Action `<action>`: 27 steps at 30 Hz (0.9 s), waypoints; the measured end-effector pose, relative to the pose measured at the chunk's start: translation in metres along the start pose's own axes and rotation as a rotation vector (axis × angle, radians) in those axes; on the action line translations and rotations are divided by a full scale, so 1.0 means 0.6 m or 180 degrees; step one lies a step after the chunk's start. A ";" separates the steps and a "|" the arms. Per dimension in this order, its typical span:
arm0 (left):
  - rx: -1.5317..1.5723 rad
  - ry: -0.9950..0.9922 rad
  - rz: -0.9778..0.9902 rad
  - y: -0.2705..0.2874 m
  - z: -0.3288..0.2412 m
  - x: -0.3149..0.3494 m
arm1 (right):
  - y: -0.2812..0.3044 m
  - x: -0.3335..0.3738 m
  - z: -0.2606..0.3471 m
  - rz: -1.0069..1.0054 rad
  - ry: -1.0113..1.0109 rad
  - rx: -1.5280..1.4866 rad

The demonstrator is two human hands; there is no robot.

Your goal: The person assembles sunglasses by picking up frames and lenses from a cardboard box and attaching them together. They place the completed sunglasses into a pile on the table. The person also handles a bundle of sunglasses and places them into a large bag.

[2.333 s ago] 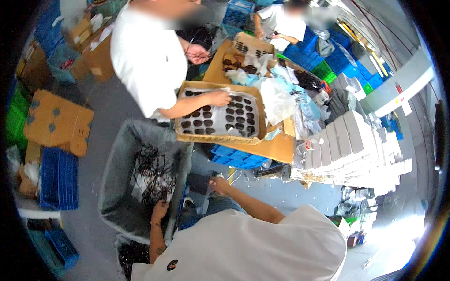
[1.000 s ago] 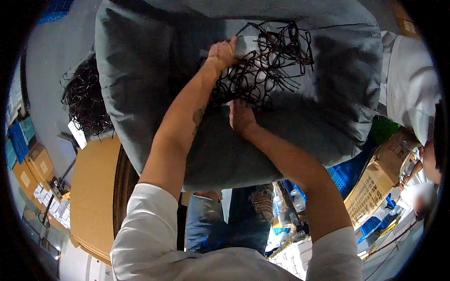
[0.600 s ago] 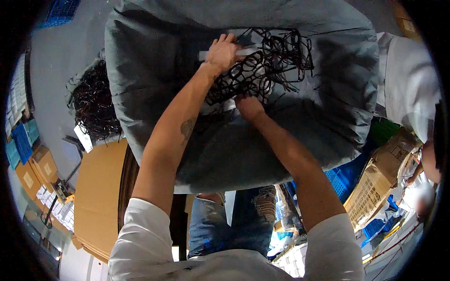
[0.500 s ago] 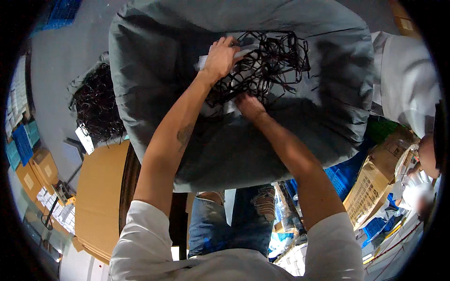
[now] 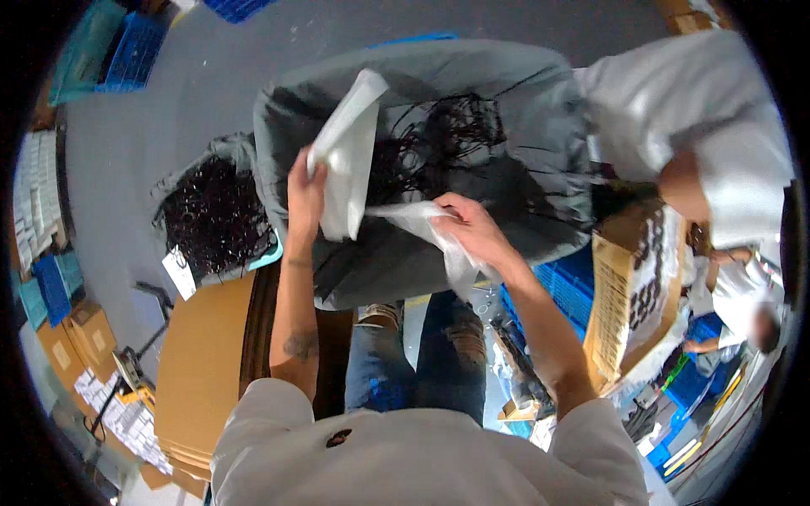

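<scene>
A white, slightly see-through plastic sheet [image 5: 353,139] stands raised over the left side of a grey cloth-lined bin [image 5: 291,244]. My left hand [image 5: 307,192] is closed on its lower left edge. Pinched in my right hand [image 5: 477,229] is a thin white plastic piece [image 5: 418,221], its narrow end pointing toward the sheet and a loose part hanging below the fingers. Whether the two pieces are joined, I cannot tell. Behind them, tangled black thin strips [image 5: 460,126] lie in the bin, partly hidden by the sheet.
Left of the bin sits a sack [image 5: 215,215] heaped with black strips. Nearer me are stacked cardboard sheets [image 5: 207,354]. A person in white [image 5: 692,110] bends close at the right, beside an open carton [image 5: 616,312] and a blue crate [image 5: 561,291].
Both hands have come up out of the black strips and toward me, now holding white plastic. My view has shifted, so the bin looks smaller and more floor shows.
</scene>
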State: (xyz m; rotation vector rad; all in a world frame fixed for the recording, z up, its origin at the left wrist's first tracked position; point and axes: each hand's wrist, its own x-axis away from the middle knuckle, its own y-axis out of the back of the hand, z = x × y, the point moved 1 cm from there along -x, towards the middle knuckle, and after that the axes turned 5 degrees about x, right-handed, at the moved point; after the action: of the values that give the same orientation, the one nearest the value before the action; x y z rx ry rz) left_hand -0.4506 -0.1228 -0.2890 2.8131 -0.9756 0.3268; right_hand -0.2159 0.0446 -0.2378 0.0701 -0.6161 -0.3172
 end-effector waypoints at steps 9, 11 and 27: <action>0.1699 0.1556 0.2756 -0.174 -0.127 0.302 | -0.047 0.365 0.075 -0.2019 0.0268 -0.0514; 0.1012 0.1558 0.3368 -0.222 -0.159 0.330 | -0.067 0.433 0.074 -0.3070 0.0479 -0.0205; -0.0905 -0.0405 0.6368 -0.632 -0.462 0.690 | 0.113 0.981 -0.206 -0.6505 -0.1562 0.1366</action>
State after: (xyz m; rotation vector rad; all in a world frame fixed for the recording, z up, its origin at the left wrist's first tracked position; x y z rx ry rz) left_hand 0.0596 -0.0153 0.0578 0.6769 -2.9808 0.0929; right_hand 0.3272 -0.0787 -0.0001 1.0958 -0.9022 -2.2157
